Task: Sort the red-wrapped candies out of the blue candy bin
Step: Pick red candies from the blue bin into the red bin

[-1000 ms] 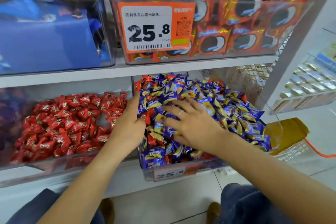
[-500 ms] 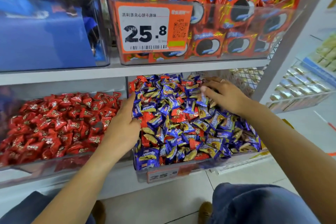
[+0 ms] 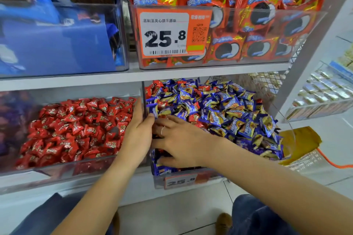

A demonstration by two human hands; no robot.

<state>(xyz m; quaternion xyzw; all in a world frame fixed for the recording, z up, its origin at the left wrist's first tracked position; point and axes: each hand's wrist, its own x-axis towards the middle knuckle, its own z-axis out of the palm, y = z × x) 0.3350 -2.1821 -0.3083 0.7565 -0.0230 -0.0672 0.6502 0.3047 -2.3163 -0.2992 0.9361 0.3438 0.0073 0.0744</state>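
The clear blue candy bin [image 3: 159, 179] on the lower shelf is heaped with blue-and-gold wrapped candies [image 3: 231, 114]. Several red-wrapped candies [image 3: 193, 117] lie mixed among them, mostly at the back left and middle. My left hand [image 3: 138, 135] rests against the bin's left wall, fingers straight up along it and thumb on the candy side. My right hand [image 3: 181, 139], a ring on one finger, lies flat with spread fingers on the candies at the bin's front left, touching my left hand. What is under its palm is hidden.
A clear bin of red candies [image 3: 76, 129] stands directly left of the blue one. Above are bins of orange cookie packs [image 3: 248, 30] with a 25.8 price tag and blue cookie packs [image 3: 57, 40]. A yellow bag [image 3: 301, 143] lies on the floor to the right.
My right hand swept from the back right of the blue bin to its front left, beside my left hand. The left hand stayed at the bin's left wall.
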